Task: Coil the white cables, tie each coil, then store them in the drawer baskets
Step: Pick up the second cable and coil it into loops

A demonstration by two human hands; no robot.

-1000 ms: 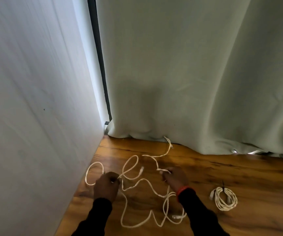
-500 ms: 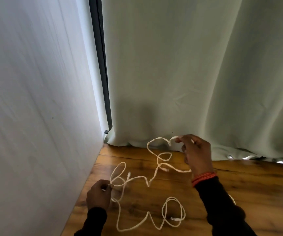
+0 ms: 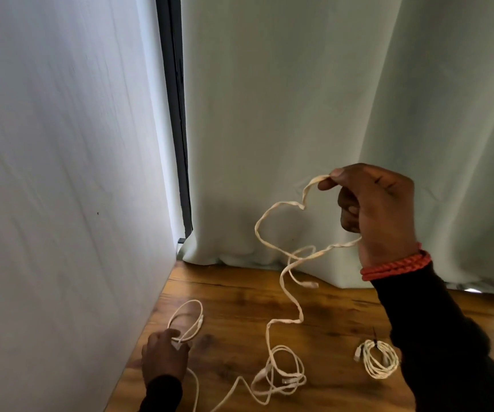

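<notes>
Right hand [image 3: 379,215] pinches lifted white cable [image 3: 284,295]; left hand [image 3: 165,356] fingers grip small loop on wooden surface [image 3: 240,307]; slack crossing itself risks knotting when pulled; tied coil [image 3: 378,358] nearby could snag

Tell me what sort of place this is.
Probably a room in a home: a wooden tabletop pushed into a corner, a white wall on the left, and a pale green curtain hanging down to the wood behind it.
</notes>
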